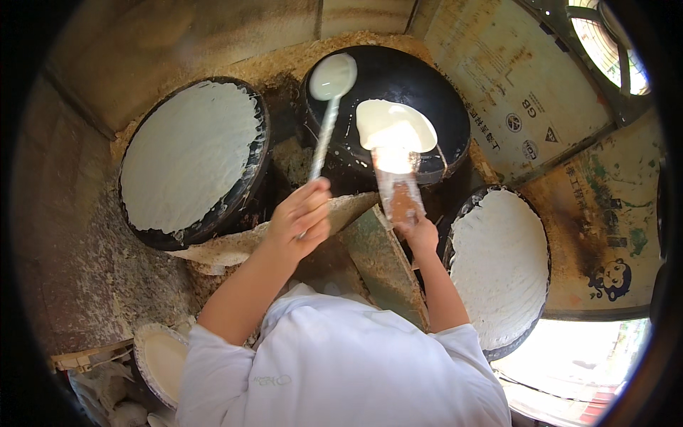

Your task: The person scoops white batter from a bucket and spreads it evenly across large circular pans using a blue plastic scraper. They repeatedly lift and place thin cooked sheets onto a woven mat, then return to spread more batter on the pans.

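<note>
My left hand [300, 218] is closed around the long handle of a ladle [333, 77], whose bowl holds white batter above the left part of a round black griddle [395, 69]. In my right hand [419, 232] is a flat, batter-smeared scraper [400, 192], its far end at the edge of a pool of white batter [397, 125] on that griddle. Glare hides where scraper and batter meet. Drips of batter mark the griddle's near rim.
Round griddles covered with a white batter sheet stand at left [192, 155] and right [499, 272]. A bucket of batter [163, 360] sits at lower left. Boards [379, 256] lean below the middle griddle. Stained panels [523, 96] bearing writing wall the space.
</note>
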{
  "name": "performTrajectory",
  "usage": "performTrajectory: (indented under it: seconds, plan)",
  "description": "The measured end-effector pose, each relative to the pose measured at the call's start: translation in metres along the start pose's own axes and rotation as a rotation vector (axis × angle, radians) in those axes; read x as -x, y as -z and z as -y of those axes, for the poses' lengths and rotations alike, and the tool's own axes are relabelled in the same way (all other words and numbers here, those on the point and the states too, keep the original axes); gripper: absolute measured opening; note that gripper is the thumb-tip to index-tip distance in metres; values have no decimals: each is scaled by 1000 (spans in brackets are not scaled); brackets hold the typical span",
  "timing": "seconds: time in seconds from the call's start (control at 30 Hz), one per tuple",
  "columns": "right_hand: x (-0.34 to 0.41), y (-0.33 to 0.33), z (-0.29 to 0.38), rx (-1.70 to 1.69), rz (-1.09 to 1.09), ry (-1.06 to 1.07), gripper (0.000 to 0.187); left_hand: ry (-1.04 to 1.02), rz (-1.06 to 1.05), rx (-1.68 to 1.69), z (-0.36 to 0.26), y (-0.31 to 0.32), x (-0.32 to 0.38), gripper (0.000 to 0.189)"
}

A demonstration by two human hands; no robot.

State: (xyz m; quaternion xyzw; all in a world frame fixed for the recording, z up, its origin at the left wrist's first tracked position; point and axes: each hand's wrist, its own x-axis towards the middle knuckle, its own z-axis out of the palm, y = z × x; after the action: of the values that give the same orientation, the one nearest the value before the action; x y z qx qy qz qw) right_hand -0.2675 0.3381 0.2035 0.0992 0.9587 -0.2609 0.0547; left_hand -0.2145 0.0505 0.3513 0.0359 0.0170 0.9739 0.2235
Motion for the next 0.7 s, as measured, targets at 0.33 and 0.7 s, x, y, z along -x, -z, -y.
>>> performTrajectory:
  seconds: [0.33, 0.7]
  plan:
    - [-10, -16, 35, -256, 116, -56, 70, -508, -510, -387, -36, 97, 238, 6]
    - [-55, 9, 3, -352, -112, -230, 66, -615, -1237, -30, 54, 153, 452, 14]
